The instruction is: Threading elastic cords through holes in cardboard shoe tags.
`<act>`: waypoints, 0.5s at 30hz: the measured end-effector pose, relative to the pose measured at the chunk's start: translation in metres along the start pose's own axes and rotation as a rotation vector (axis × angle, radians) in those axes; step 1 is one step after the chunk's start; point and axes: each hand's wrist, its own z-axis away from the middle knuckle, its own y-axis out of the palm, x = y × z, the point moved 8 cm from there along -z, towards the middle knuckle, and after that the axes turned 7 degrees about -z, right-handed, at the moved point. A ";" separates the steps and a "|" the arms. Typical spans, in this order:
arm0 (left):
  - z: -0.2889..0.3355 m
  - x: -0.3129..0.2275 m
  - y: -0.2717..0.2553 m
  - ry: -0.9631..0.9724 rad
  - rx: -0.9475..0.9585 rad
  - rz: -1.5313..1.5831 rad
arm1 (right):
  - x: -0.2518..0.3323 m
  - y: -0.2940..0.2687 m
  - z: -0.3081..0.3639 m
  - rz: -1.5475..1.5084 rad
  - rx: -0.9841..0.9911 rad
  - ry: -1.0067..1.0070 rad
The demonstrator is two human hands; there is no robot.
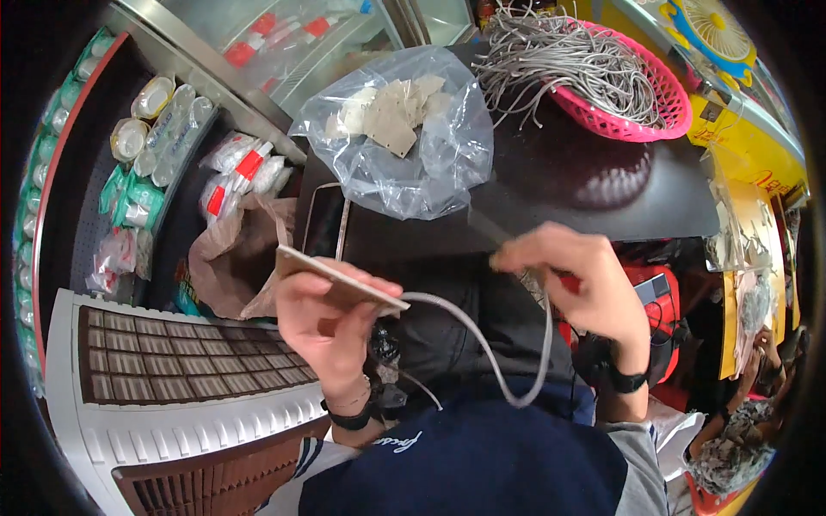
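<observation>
My left hand (323, 331) is closed round a flat beige card (344, 279), gripping it between thumb and fingers. From the card's right end a grey-white cord (482, 340) hangs in a loop and rises to my right hand (594, 275). The right fingers are pinched on that cord, slightly smeared by motion; its tip is hard to make out. A thin pale strand (422, 387) dangles below the left hand. Beyond my hands, a clear plastic bag (447, 185) lies open with several similar beige cards (391, 125) in it.
A pink basket (675, 120) heaped with grey cords (559, 64) stands on the dark table (551, 202). Left are a brown bag (228, 267), shelves of packed goods (138, 206) and a white slatted appliance (189, 421). Another person's hand (764, 344) shows at far right.
</observation>
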 end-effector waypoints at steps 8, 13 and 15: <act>0.009 0.002 0.041 0.063 0.124 -0.263 | 0.040 0.013 0.024 0.060 -0.380 -0.227; 0.012 -0.007 0.058 0.217 0.256 -0.446 | 0.022 0.040 0.014 0.189 -0.319 -0.120; 0.012 -0.006 0.055 0.131 0.160 -0.555 | 0.017 0.042 0.015 0.088 -0.304 -0.114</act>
